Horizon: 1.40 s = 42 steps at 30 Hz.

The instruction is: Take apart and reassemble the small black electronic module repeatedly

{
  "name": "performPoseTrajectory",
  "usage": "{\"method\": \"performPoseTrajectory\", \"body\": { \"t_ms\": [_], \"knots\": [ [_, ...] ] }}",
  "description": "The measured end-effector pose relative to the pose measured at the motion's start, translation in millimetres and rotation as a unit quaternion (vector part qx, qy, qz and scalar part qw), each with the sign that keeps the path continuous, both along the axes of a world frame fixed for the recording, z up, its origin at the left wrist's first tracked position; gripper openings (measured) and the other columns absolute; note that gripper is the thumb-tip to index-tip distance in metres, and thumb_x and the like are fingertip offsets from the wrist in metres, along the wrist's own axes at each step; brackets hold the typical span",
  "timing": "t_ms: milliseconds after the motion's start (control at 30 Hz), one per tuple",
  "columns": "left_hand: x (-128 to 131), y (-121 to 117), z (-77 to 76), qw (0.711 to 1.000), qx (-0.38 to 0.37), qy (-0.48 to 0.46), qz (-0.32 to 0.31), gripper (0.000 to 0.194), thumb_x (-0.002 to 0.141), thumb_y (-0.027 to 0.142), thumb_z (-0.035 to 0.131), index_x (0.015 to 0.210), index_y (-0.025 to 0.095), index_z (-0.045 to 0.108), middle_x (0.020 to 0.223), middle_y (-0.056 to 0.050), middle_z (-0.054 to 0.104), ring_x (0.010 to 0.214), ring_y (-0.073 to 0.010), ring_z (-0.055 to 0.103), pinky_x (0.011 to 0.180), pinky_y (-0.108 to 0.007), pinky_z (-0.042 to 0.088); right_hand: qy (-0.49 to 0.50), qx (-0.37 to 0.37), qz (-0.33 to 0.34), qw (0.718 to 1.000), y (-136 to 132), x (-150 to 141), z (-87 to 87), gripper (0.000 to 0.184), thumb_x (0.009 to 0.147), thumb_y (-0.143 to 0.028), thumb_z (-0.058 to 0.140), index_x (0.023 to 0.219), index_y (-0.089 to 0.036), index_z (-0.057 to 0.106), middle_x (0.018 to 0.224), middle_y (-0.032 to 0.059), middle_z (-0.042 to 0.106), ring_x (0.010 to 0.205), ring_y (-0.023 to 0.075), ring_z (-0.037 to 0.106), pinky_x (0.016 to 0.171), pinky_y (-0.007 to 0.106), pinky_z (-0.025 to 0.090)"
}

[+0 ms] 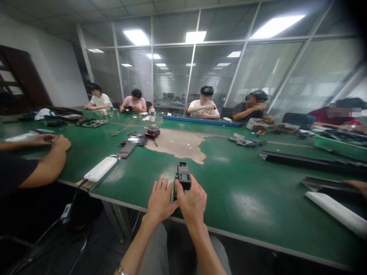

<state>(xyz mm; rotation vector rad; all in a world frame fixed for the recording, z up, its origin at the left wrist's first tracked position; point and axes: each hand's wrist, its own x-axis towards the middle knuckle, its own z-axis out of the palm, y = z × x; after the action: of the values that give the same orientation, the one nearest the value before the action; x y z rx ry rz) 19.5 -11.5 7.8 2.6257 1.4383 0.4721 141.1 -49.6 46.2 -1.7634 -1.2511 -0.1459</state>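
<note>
A dark grey handheld electronic device (184, 176) with a small lit screen stands between my hands, just inside the near edge of the green table (235, 183). My left hand (160, 200) has its fingers spread and presses against the device's lower left side. My right hand (192, 200) wraps around the device's lower right side. The hands hide the device's lower part. A white power bank (100, 169) with a cable lies to the left of my hands.
A co-worker's hands (54, 142) rest on the table at the left. A worn tan patch (177, 145) marks the table's middle. Dark metal rails (309, 162) and a white bar (335, 212) lie right. Several seated people work among tools and electronics beyond.
</note>
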Motion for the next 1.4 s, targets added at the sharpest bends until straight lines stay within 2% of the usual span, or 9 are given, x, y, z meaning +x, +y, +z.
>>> {"method": "performPoseTrajectory", "body": {
  "t_ms": [200, 533, 700, 833, 967, 1100, 1200, 1333, 1400],
  "knots": [
    [1, 0, 2.1, 1.0, 0.005, -0.005, -0.001, 0.082, 0.089, 0.071, 0.041, 0.146, 0.013, 0.044, 0.157, -0.014, 0.035, 0.149, -0.0342, 0.016, 0.12, -0.054, 0.016, -0.018, 0.029, -0.02, 0.999, -6, 13, 14.0, 0.052, 0.086, -0.05, 0.057, 0.123, -0.015, 0.059, 0.112, 0.0142, 0.07, 0.104, 0.028, 0.063, 0.091, 0.039, 0.04],
    [1, 0, 0.7, 1.0, 0.008, -0.008, 0.004, 0.081, 0.088, 0.073, 0.045, 0.145, 0.016, 0.046, 0.157, -0.013, 0.035, 0.149, -0.0331, 0.016, 0.12, -0.052, 0.015, -0.028, 0.0, -0.073, 0.997, -14, 41, 10.1, 0.054, 0.086, -0.053, 0.054, 0.125, -0.015, 0.058, 0.111, 0.014, 0.07, 0.102, 0.0294, 0.063, 0.091, 0.038, 0.039],
    [2, 0, -0.5, 1.0, 0.007, -0.009, 0.004, 0.079, 0.089, 0.072, 0.042, 0.146, 0.018, 0.045, 0.157, -0.012, 0.035, 0.149, -0.0326, 0.017, 0.12, -0.053, 0.016, -0.023, -0.024, -0.09, 0.995, -18, 56, -2.2, 0.053, 0.086, -0.052, 0.053, 0.125, -0.016, 0.058, 0.11, 0.0129, 0.07, 0.102, 0.0296, 0.063, 0.09, 0.038, 0.039],
    [3, -1, -1.1, 1.0, 0.014, -0.01, 0.007, 0.072, 0.094, 0.068, 0.038, 0.147, 0.019, 0.043, 0.157, -0.011, 0.036, 0.148, -0.0311, 0.02, 0.12, -0.052, 0.017, -0.014, -0.073, -0.1, 0.992, -19, 65, -18.7, 0.054, 0.087, -0.052, 0.052, 0.127, -0.015, 0.056, 0.107, 0.0144, 0.07, 0.099, 0.0291, 0.064, 0.087, 0.037, 0.04],
    [3, -1, 0.4, 1.0, 0.015, -0.007, 0.006, 0.067, 0.098, 0.064, 0.033, 0.147, 0.021, 0.043, 0.156, -0.011, 0.037, 0.147, -0.0303, 0.024, 0.119, -0.052, 0.019, -0.014, -0.101, -0.09, 0.991, -18, 68, -34.7, 0.054, 0.089, -0.052, 0.05, 0.127, -0.013, 0.055, 0.109, 0.0155, 0.069, 0.1, 0.0289, 0.064, 0.087, 0.037, 0.041],
    [4, -1, 2.7, 1.0, 0.015, -0.013, 0.007, 0.069, 0.097, 0.067, 0.029, 0.146, 0.022, 0.045, 0.155, -0.011, 0.039, 0.146, -0.0306, 0.027, 0.119, -0.053, 0.02, -0.043, -0.113, -0.095, 0.988, -18, 67, -46.0, 0.054, 0.088, -0.053, 0.051, 0.121, -0.011, 0.058, 0.111, 0.0167, 0.068, 0.105, 0.0318, 0.062, 0.09, 0.039, 0.04],
    [4, -1, 2.8, 1.0, 0.015, -0.017, 0.013, 0.07, 0.096, 0.069, 0.028, 0.146, 0.022, 0.046, 0.155, -0.011, 0.039, 0.146, -0.0306, 0.028, 0.119, -0.052, 0.019, -0.058, -0.106, -0.101, 0.988, -18, 68, -51.6, 0.061, 0.085, -0.058, 0.054, 0.12, -0.009, 0.059, 0.114, 0.0191, 0.067, 0.112, 0.0338, 0.059, 0.094, 0.041, 0.039],
    [4, 0, 1.9, 1.0, 0.011, -0.019, 0.016, 0.074, 0.096, 0.07, 0.028, 0.146, 0.019, 0.046, 0.155, -0.012, 0.039, 0.146, -0.0309, 0.027, 0.12, -0.051, 0.018, -0.075, -0.096, -0.11, 0.986, -17, 68, -55.5, 0.08, 0.081, -0.064, 0.055, 0.13, -0.001, 0.052, 0.121, 0.0249, 0.063, 0.117, 0.0353, 0.055, 0.099, 0.042, 0.037],
    [3, 0, 2.0, 1.0, 0.008, -0.021, 0.014, 0.078, 0.093, 0.072, 0.031, 0.146, 0.017, 0.045, 0.156, -0.013, 0.037, 0.147, -0.0314, 0.025, 0.12, -0.051, 0.017, -0.076, -0.099, -0.113, 0.986, -17, 68, -56.1, 0.084, 0.08, -0.065, 0.056, 0.132, 0.001, 0.051, 0.123, 0.0261, 0.062, 0.119, 0.0356, 0.055, 0.1, 0.042, 0.037]
  ]
}}
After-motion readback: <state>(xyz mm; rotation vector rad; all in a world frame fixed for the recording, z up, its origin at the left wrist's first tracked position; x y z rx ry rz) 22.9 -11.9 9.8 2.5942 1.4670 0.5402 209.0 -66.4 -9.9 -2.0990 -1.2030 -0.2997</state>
